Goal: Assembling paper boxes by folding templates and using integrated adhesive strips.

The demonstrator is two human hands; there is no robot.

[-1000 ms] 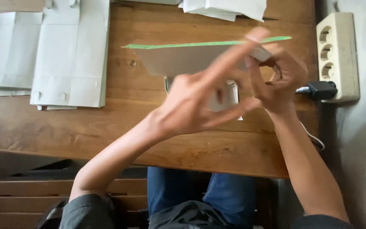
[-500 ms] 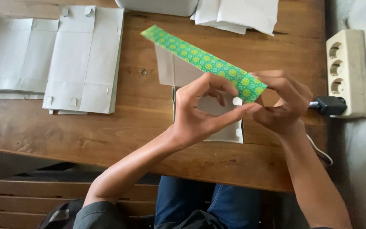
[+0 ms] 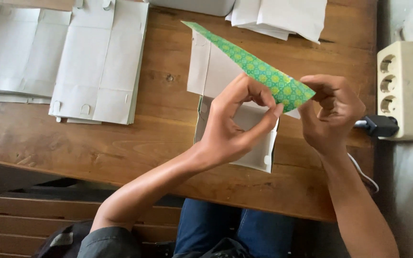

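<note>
Both hands raised above the wooden bench (image 3: 120, 148), working one piece of card between them. Left hand (image 3: 237, 122): its grip is closed, thumb and forefinger pinched onto the lower edge of a green patterned box blank (image 3: 252, 69). Right hand (image 3: 333, 112): fingers curled, the grip clamped on the near end of the same blank, just right of the left grip. The two grips sit close together but do not touch.

The blank is partly folded. Its green printed face runs as a narrow band up and away to the left of the grips, ending in a point well beyond them. Its white inner panels hang below and behind the left grip, hiding part of the bench; whether the lowest flap rests on the wood cannot be told.

Far left of the left grip: stacks of flat white box blanks (image 3: 99, 62), unfolded and lying on the bench. Beyond both grips, at the far edge: loose white paper sheets (image 3: 288, 16) beside a pale container (image 3: 192, 5), only partly in view.

Right of the right grip: cream power strip (image 3: 400, 88) against the wall, a black plug (image 3: 381, 125) seated in it, with a white cable (image 3: 364, 172) trailing down past the right forearm.

Below the grips: the person's blue-jeaned legs (image 3: 230, 229) under the bench edge.
</note>
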